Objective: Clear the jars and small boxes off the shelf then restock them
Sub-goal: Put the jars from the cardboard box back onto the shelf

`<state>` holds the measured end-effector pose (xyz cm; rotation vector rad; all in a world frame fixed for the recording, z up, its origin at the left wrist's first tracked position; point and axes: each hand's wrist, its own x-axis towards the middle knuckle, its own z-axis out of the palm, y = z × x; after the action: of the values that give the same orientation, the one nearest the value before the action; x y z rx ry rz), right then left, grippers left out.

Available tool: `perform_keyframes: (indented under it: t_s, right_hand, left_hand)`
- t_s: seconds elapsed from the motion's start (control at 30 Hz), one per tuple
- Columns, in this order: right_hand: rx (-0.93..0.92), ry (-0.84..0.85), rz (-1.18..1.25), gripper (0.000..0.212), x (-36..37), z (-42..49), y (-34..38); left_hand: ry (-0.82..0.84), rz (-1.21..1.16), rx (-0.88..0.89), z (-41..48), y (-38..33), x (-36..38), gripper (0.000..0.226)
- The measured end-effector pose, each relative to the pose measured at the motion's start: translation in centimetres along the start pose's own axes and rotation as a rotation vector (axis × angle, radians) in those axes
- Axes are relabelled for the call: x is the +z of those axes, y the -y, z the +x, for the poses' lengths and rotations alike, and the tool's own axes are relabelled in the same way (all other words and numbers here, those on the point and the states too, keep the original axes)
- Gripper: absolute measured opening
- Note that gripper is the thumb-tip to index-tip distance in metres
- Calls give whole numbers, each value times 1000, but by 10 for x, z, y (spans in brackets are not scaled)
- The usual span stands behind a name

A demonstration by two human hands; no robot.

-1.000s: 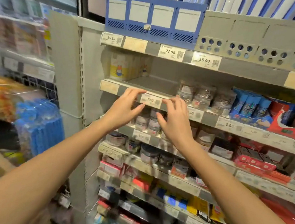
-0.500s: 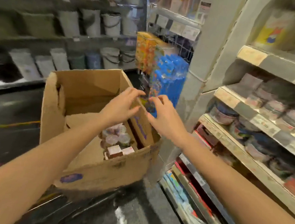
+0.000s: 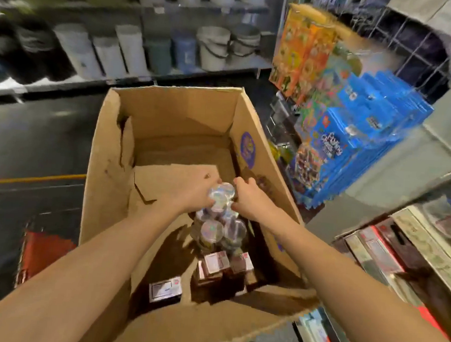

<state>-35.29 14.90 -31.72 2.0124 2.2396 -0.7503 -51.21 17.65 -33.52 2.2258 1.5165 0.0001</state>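
An open cardboard box (image 3: 111,162) stands in front of me with several clear jars (image 3: 221,231) and small dark boxes (image 3: 215,264) inside. Both my hands reach down into it. My left hand (image 3: 190,192) and my right hand (image 3: 246,199) grip jars with shiny lids (image 3: 221,194) between them, at the top of the pile. How many jars each hand holds is hidden by the fingers. One more small box (image 3: 165,289) lies apart at the near left of the box floor.
The shelf unit (image 3: 428,249) with red packs is at my right. Blue and orange hanging packs (image 3: 357,132) crowd the rack beyond the box. Buckets and bins (image 3: 215,48) line a far shelf across the dark aisle floor.
I turned from the shelf to the cardboard box. Both hands dropped from above the box rim into it and closed on the jars.
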Motion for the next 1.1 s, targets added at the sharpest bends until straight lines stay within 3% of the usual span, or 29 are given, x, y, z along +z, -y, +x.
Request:
perform_keyframes:
  t_s: [0.13,0.27,0.4,0.63,0.8,1.1]
  right_hand:
    - [36,78,-7,33,17,46,-7]
    - [64,137,-50,41,25,76,-10]
    - [47,168,-86,44,33,92,-11]
    - [93,225,-71,46,55,113,3]
    - [134,241,-104,64,67,125,2]
    - [93,111,-162,45,77,126,2]
  left_hand:
    - [182,29,28,27,9,35,67]
    - [88,140,53,39,21,50,66]
    - [37,62,-34,48,39,40,66]
    - [144,-125,-118,66,53,36,67]
    - [103,-148,-200,74,50,49,65]
    - [30,-173,-258,71,43,56,53]
